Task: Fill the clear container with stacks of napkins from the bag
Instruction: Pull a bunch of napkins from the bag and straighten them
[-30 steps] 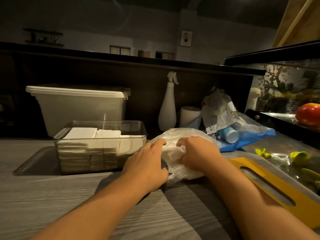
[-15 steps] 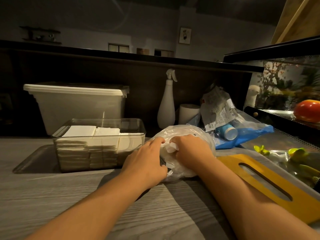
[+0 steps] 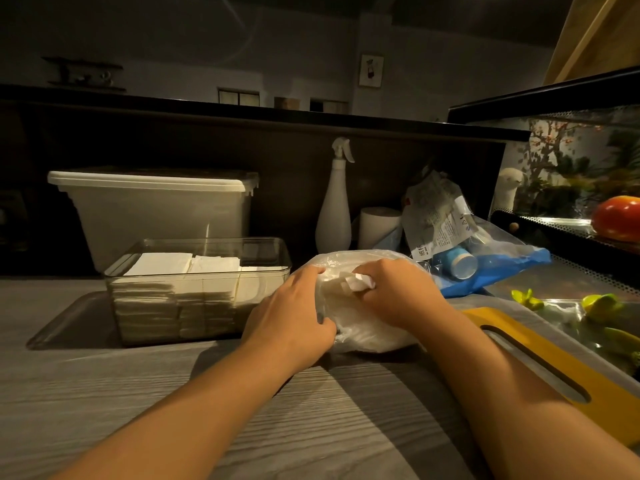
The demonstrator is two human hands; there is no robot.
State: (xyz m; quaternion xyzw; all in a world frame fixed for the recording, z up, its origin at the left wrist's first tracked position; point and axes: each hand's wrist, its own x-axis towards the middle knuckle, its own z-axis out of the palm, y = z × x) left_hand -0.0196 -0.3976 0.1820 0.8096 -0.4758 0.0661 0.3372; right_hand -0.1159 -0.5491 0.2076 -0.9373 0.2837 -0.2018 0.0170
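**A:** Both hands were on the bag [image 3: 367, 332], which sat on the counter [image 3: 104, 393] just right of the clear container [image 3: 281, 258].

**B:** The left hand [image 3: 291, 313] wrapped the bag's left side, fingers curled over the plastic and thumb on the near edge.

**A:** And the right hand [image 3: 398, 292] had bent fingers pinching a wad of napkins [image 3: 356, 282] at the bag's mouth.

**B:** Inside the container, white stacks [image 3: 166, 265] stood side by side, tallest at the left.

Clear container [image 3: 197, 292] upright, part-filled with white napkin stacks [image 3: 162, 268]; crumpled translucent bag [image 3: 363, 330] just right, nearer me.
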